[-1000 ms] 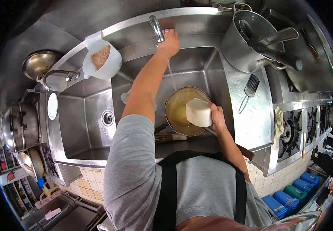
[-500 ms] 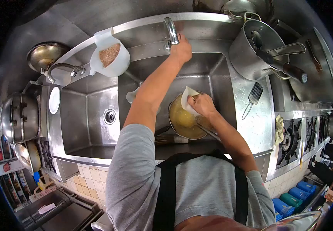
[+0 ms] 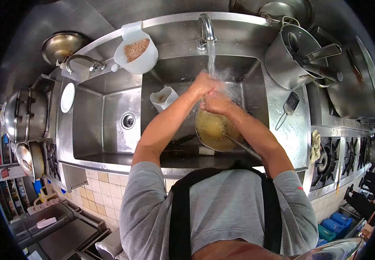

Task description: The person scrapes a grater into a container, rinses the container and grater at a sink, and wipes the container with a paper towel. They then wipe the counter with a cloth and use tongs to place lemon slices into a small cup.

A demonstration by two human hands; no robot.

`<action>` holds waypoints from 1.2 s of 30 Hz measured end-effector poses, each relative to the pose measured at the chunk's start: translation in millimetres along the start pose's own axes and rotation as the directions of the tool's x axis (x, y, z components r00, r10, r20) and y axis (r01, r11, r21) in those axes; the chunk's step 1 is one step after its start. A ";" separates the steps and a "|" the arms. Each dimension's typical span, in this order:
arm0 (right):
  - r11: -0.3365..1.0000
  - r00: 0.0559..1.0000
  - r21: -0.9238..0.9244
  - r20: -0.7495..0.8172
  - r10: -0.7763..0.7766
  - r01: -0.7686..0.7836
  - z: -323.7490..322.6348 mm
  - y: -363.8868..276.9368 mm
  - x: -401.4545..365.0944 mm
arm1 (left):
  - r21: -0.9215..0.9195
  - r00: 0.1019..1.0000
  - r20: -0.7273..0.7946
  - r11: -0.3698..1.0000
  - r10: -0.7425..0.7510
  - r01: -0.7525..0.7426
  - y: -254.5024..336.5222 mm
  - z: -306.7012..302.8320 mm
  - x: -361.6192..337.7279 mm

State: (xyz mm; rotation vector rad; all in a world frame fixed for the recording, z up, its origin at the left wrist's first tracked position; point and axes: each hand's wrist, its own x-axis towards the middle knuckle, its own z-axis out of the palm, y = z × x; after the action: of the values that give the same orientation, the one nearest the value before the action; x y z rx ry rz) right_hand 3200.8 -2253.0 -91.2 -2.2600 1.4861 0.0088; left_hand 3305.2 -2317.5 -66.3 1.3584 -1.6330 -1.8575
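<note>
Water runs from the faucet [image 3: 206, 32] and splashes over both hands above the right basin. My left hand [image 3: 204, 84] is under the stream, its fingers blurred by spray and pressed near the other hand. My right hand [image 3: 217, 103] is closed beside it; what it holds, if anything, is hidden by the hands and spray. Just below them sits a round pan [image 3: 204, 130] with yellowish liquid and a yellow lump, a long handle leaning out toward the lower right. A white container [image 3: 164, 99] stands left of my left forearm.
On the back ledge stands a white jug [image 3: 146, 65] with brownish contents. To the right are a large pot [image 3: 278, 65] holding utensils, a grater [image 3: 290, 104] and stove burners [image 3: 326, 160]. A white plate [image 3: 68, 97] lies left of the left basin [image 3: 105, 125].
The faucet now runs. My left hand has left it and come down beside my right hand, which has moved up from the pan. The white cloth-like piece is no longer visible.
</note>
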 end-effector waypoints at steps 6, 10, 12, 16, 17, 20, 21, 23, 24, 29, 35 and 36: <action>0.998 0.991 0.017 0.120 0.066 -0.068 -15.8 -10.5 -11.9 | -0.010 0.996 -0.015 0.996 0.088 -0.088 -9.5 -9.4 2.3; 0.998 0.997 -0.067 0.076 0.021 -0.016 -16.0 -11.0 -16.0 | 0.588 0.943 -0.003 0.763 0.333 -0.268 3.2 -20.3 23.4; 1.000 1.000 -0.008 0.018 0.014 -0.014 -12.9 -7.7 -21.2 | 0.748 0.836 0.051 0.534 0.546 -0.395 11.5 -23.9 47.2; 0.944 0.980 0.267 0.030 0.195 -0.195 -3.4 1.2 -32.5 | 0.937 0.588 0.181 0.045 0.788 -0.348 23.1 -31.9 100.3; 0.915 0.972 0.330 0.037 0.233 -0.232 -0.8 6.1 -37.8 | 0.959 0.534 0.262 -0.156 0.804 -0.236 32.9 -30.2 103.4; 0.773 0.923 0.512 0.127 0.362 -0.374 13.5 32.4 -57.4 | 0.924 0.613 0.316 -0.381 0.724 -0.026 48.1 -23.8 107.7; 0.704 0.898 0.567 0.175 0.404 -0.428 20.6 41.7 -64.7 | 0.889 0.711 0.308 -0.458 0.632 0.022 59.9 -20.4 99.6; 0.559 0.866 0.707 0.156 0.475 -0.434 22.1 53.3 -84.5 | 0.857 0.805 0.277 -0.513 0.525 0.040 69.4 -16.8 98.1; 0.484 0.845 0.765 0.142 0.516 -0.425 23.3 57.8 -90.4 | 0.872 0.814 0.258 -0.488 0.520 0.035 66.7 -16.6 104.7; 0.032 0.569 0.970 0.114 0.815 -0.241 10.5 52.5 -98.5 | 0.947 0.835 0.228 -0.315 0.501 -0.070 81.8 -23.1 151.4; -0.083 0.586 0.994 0.110 0.802 -0.074 10.3 65.4 -124.2 | 0.843 0.423 0.034 0.201 0.906 -0.499 31.2 -32.4 157.0; 0.029 0.579 0.992 0.046 0.814 -0.120 15.0 65.9 -124.6 | 0.745 0.562 -0.126 0.452 0.818 -0.490 19.5 -16.5 123.6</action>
State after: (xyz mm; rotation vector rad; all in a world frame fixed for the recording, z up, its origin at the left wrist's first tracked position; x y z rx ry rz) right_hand 3093.5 -2160.6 -98.3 -0.5271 1.7289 -1.1703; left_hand 3250.3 -2425.8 -101.0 0.9517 -2.1506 -0.4083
